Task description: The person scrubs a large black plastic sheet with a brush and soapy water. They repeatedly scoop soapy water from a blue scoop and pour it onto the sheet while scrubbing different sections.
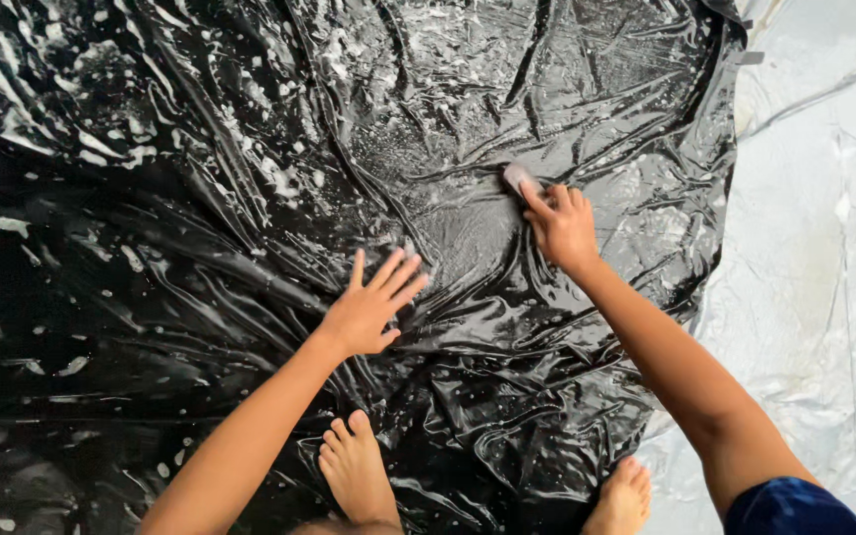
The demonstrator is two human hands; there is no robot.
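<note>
A large wet black plastic sheet (200, 228), wrinkled and flecked with soap foam, is spread across the ground. My left hand (369, 307) rests flat on it with fingers spread, holding nothing. My right hand (562, 223) is closed on a small pale scrubbing pad (519, 178), pressed against the sheet further out. Suds are thickest just beyond the pad.
My two bare feet (354, 471) stand on the near edge of the black sheet. A pale grey plastic sheet (824, 198) covers the ground on the right. A bit of blue sleeve (795, 505) shows at the lower right.
</note>
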